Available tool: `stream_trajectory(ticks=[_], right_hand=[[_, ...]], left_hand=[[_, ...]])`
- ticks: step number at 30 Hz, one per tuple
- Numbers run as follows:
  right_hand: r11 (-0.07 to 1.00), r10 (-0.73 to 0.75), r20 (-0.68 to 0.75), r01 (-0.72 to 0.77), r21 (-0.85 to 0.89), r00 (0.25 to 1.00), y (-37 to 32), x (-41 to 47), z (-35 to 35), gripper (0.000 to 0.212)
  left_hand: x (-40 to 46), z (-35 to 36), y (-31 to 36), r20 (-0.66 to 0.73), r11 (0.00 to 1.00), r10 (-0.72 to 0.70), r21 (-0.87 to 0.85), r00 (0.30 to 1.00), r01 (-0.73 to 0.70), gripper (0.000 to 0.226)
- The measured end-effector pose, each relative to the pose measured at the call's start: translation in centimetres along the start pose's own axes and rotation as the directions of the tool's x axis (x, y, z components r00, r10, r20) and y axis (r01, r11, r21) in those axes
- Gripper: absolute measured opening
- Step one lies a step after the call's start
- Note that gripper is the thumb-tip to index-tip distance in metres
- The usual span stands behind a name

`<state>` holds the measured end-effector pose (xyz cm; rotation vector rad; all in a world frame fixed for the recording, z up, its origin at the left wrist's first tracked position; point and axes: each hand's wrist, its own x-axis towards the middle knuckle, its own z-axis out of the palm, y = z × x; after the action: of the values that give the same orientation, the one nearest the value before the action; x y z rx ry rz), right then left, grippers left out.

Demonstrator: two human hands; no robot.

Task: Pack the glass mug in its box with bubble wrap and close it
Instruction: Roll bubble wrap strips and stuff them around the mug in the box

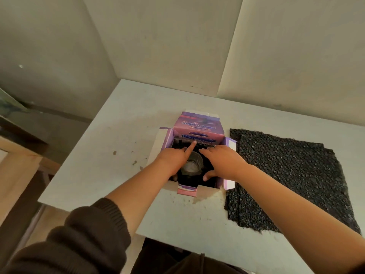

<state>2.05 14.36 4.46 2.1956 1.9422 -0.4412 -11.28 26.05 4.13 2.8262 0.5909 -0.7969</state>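
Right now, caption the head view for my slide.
Both hands, left and right, reach into the open box around the mug; spare bubble wrap alongside.

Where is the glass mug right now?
In the head view the glass mug sits inside the open purple box at the table's middle, ringed by dark bubble wrap, between the left hand and right hand.

White table [118,147], pushed into the corner of the room.

An open purple box [197,127] stands on it near the middle, flaps spread outward. Just to its right, a sheet of black bubble wrap [292,180] lies flat, its left edge touching the box's side flap. Small brown stains mark the tabletop left of the box.
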Motion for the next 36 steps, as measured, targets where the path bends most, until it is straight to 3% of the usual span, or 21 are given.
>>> stream_trajectory(ticks=[2, 5, 8, 10, 13, 16, 18, 20, 26, 31, 33, 36], right_hand=[[1.000, -0.008, -0.018, 0.007, -0.020, 1.000, -0.1, -0.1, 0.0, 0.084], [0.994, 0.012, 0.014, -0.010, -0.108, 1.000, -0.6, 0.2, 0.2, 0.083], [0.972, 0.056, 0.086, -0.034, -0.234, 0.995, -1.0, 0.8, 0.2, 0.090], [0.971, 0.073, 0.150, -0.036, -0.236, 0.986, -1.2, 1.3, -0.4, 0.096], [0.999, 0.005, 0.146, -0.011, 0.043, 0.989, -1.3, 2.1, -1.3, 0.102], [0.975, -0.162, 0.008, 0.159, 0.157, 0.987, -1.8, 3.1, -1.4, 0.091], [0.965, -0.233, 0.015, 0.229, 0.125, 0.972, -2.4, 3.8, -1.0, 0.085], [0.961, -0.273, 0.037, 0.271, 0.057, 0.961, -3.1, 4.8, -0.4, 0.080], [0.960, -0.250, 0.028, 0.251, -0.126, 0.968, -5.2, 7.0, 1.8, 0.082], [0.960, -0.258, 0.112, 0.268, -0.080, 0.960, -4.3, 7.8, 1.0, 0.072], [0.933, -0.359, 0.055, 0.361, -0.018, 0.932, -3.7, 7.7, 0.6, 0.057], [0.814, -0.579, 0.007, 0.579, -0.045, 0.815, -3.0, 6.9, 0.6, 0.042]], left_hand=[[0.0, -0.9, -0.5, -0.057, 0.997, 0.079, 0.005, 0.995, -0.079, 0.099], [0.3, -2.2, -1.9, -0.189, 0.948, 0.223, 0.271, 0.956, -0.167, 0.092], [0.0, -1.7, -3.6, -0.192, 0.954, 0.178, 0.274, 0.965, -0.121, 0.091], [-0.3, -0.9, -4.1, -0.248, 0.974, 0.168, 0.191, 0.954, -0.122, 0.086], [-0.6, 0.4, -4.5, -0.466, 0.985, 0.120, -0.052, 0.877, -0.162, 0.075], [-1.0, 1.9, -4.3, -0.621, 0.867, -0.178, -0.465, 0.763, -0.176, 0.053], [-1.1, 2.4, -4.0, -0.548, 0.690, -0.374, -0.703, 0.748, -0.170, 0.049], [-1.1, 2.7, -3.8, -0.450, 0.582, -0.419, -0.800, 0.789, -0.147, 0.046], [-1.0, 3.0, -3.8, -0.394, 0.472, -0.423, -0.864, 0.816, -0.173, 0.043], [-1.0, 3.2, -4.1, -0.381, 0.440, -0.398, -0.877, 0.834, -0.191, 0.043], [-1.0, 3.2, -4.2, -0.375, 0.452, -0.387, -0.873, 0.842, -0.181, 0.043], [-0.8, 3.1, -4.2, -0.371, 0.472, -0.387, -0.866, 0.844, -0.164, 0.043]])
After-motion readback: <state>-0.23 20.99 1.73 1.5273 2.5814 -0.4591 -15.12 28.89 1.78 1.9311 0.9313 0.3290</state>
